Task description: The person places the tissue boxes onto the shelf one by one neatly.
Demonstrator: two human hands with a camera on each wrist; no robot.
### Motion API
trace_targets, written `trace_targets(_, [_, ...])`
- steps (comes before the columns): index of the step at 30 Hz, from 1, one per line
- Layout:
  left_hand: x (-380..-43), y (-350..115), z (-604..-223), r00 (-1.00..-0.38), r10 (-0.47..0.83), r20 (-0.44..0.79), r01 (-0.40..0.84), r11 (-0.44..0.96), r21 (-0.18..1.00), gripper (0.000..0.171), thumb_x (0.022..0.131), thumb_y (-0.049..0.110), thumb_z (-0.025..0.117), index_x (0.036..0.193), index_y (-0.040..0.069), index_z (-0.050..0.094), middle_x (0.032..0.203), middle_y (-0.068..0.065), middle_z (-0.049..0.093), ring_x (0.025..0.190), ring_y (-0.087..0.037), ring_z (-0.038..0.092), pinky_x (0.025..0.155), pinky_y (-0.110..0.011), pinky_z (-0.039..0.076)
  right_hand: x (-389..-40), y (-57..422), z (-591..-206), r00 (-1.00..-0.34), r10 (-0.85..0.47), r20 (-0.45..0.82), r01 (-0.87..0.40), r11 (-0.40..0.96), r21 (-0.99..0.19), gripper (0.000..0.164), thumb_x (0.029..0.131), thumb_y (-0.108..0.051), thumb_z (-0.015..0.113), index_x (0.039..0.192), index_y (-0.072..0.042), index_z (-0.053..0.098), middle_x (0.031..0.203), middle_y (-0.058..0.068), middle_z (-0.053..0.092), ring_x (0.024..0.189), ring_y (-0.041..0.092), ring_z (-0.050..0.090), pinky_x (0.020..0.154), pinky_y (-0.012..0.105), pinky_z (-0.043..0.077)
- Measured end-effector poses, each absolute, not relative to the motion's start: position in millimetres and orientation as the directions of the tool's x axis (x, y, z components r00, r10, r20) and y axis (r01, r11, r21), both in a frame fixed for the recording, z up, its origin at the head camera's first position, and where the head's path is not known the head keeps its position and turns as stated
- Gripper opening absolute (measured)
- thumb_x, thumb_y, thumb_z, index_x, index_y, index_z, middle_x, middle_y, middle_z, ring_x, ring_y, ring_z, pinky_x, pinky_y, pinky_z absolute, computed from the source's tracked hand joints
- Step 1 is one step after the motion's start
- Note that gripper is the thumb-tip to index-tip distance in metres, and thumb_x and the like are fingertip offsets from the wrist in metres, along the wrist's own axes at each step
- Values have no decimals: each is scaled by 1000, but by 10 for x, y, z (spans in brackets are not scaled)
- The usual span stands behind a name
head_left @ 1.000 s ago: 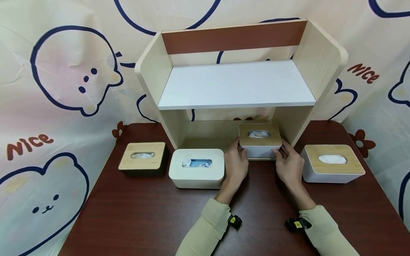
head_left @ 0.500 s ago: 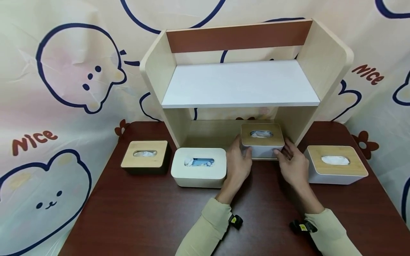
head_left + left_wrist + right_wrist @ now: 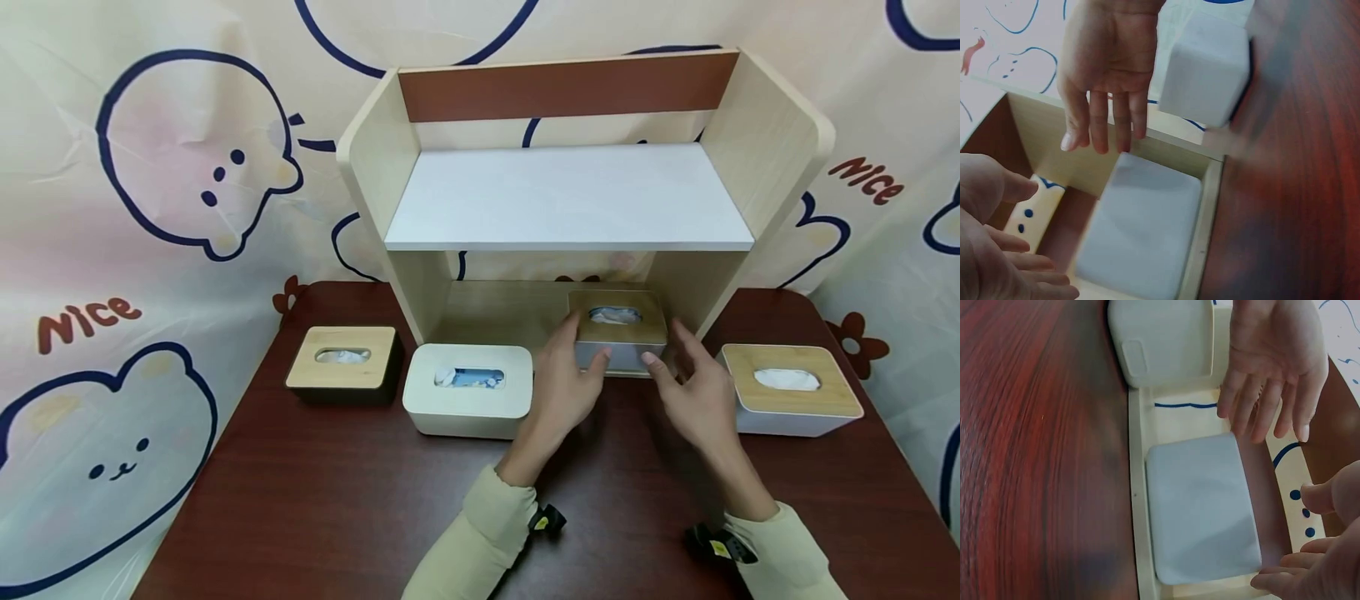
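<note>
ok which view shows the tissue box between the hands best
The head view: it shows the tissue box with its wooden lid, slot and part of the front. Both wrist views show a blank pale face, larger in frame, with the slot unseen.

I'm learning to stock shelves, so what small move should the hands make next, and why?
Probably draw the left hand and right hand back: the wood-topped box between them rests on the lower shelf, and neither hand grips it.

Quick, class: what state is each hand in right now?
Left hand: open, beside the tissue box on the lower shelf, not gripping it.
Right hand: open, at that box's other side, holding nothing.
</note>
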State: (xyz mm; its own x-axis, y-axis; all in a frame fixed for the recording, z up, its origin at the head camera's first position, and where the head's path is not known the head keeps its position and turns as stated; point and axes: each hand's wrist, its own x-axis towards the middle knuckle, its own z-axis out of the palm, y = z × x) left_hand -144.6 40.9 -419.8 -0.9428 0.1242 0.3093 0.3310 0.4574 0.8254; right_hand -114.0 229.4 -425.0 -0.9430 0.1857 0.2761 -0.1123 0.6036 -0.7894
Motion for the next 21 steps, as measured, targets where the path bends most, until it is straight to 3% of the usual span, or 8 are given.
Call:
trace_targets(3, [-1396, 344, -4130, -943, 145, 301, 333, 465, 820, 68, 104, 23, 73, 161, 0, 45, 161, -17, 55, 144, -30, 59, 116, -46, 53, -1097, 2255, -4226, -934, 173, 314, -140, 630, -764, 66, 102, -24, 77, 160, -5, 50, 151, 25, 62, 128, 45, 67, 79, -5, 36])
trace_targets(6, [-1365, 257, -4083, -939, 155, 307, 344, 470, 813, 69, 104, 25, 74, 161, -1, 45, 162, -17, 55, 146, -30, 58, 118, -46, 51, -1068, 2222, -4203, -927, 160, 339, -159, 652, -742, 67, 101, -24, 78, 160, -6, 51, 146, 26, 65, 103, 41, 74, 68, 5, 37])
trace_targets(10, [-1329, 123, -4037, -939, 155, 307, 343, 489, 802, 69, 104, 26, 73, 161, 0, 45, 163, -16, 54, 150, -30, 53, 122, -47, 48, -1037, 2179, -4180, -932, 137, 336, -176, 638, -749, 67, 101, -25, 78, 160, -8, 51, 150, 25, 63, 111, 40, 75, 76, 0, 40])
trace_targets(12, [-1307, 59, -4021, -940, 159, 303, 342, 497, 798, 69, 104, 26, 73, 162, 1, 44, 164, -16, 52, 152, -30, 51, 123, -47, 46, -1022, 2156, -4171, -937, 121, 328, -188, 617, -764, 67, 101, -24, 78, 160, -8, 51, 153, 24, 60, 131, 43, 66, 90, -5, 37])
trace_targets(15, [-1276, -26, -4011, -937, 168, 305, 348, 499, 794, 70, 104, 27, 73, 163, 2, 43, 165, -16, 51, 152, -31, 50, 124, -48, 45, -1005, 2127, -4161, -943, 97, 318, -204, 586, -784, 68, 101, -22, 78, 160, -7, 50, 154, 26, 59, 136, 47, 61, 100, 3, 43])
trace_targets(19, [-1248, -136, -4029, -934, 183, 306, 356, 496, 792, 71, 104, 26, 73, 163, 1, 43, 166, -19, 49, 154, -33, 48, 124, -51, 44, -994, 2086, -4161, -948, 75, 309, -215, 563, -798, 68, 101, -21, 78, 160, -6, 50, 154, 26, 59, 138, 47, 60, 108, 34, 51])
trace_targets(21, [-1241, -191, -4050, -934, 182, 308, 358, 503, 787, 70, 104, 25, 73, 162, 1, 43, 165, -20, 49, 154, -33, 48, 124, -51, 44, -992, 2073, -4174, -950, 66, 304, -218, 555, -803, 68, 101, -22, 78, 161, -6, 50, 156, 25, 58, 139, 46, 60, 109, 25, 51])
